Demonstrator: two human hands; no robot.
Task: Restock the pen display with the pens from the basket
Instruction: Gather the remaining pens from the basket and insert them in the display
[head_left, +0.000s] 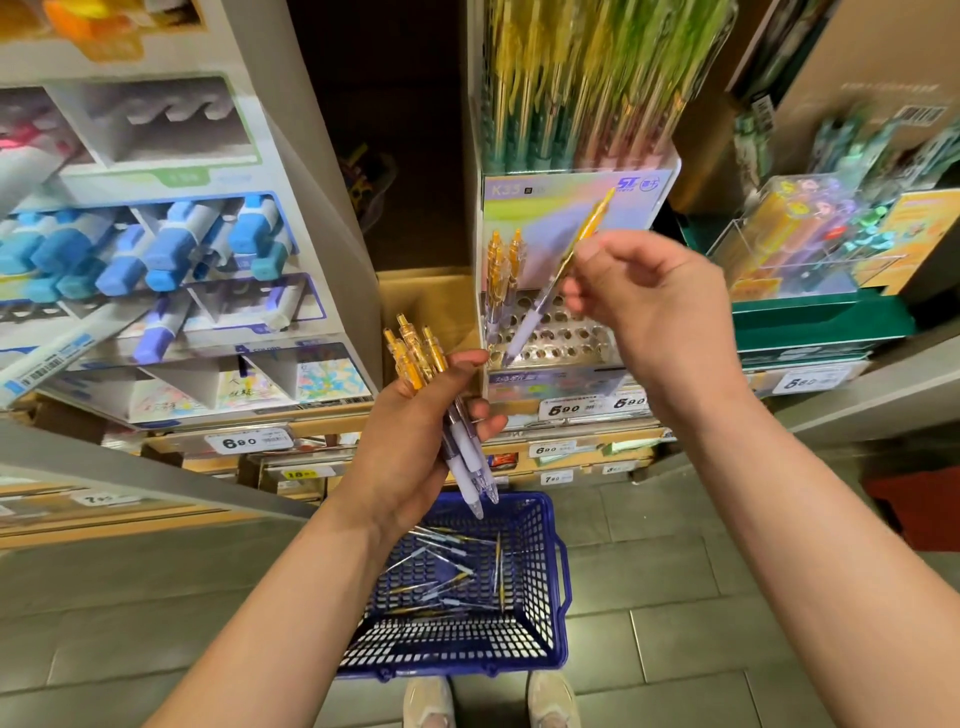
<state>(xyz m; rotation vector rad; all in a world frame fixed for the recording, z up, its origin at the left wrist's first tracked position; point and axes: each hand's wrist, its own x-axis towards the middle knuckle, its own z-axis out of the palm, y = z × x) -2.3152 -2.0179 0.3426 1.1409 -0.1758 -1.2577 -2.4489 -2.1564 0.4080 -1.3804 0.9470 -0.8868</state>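
Note:
My left hand (415, 431) grips a bundle of pens (422, 358) with orange tops and lilac grips, tips pointing down over the basket. My right hand (649, 296) pinches a single orange-and-lilac pen (558, 275), tilted, its tip just above the perforated holder tray (566, 340) of the pen display (571, 208). Three matching pens (501, 270) stand upright in the tray's left holes. The blue mesh basket (545, 525) sits on the floor below my hands, with several loose pens (452, 571) lying in it.
A marker display (171, 249) with blue and purple markers stands at the left. A cardboard box (426, 301) sits between the two displays. Price tags (563, 409) line the shelf edges. A clear case of goods (795, 234) sits on the green shelf at right. My shoes (431, 701) stand behind the basket.

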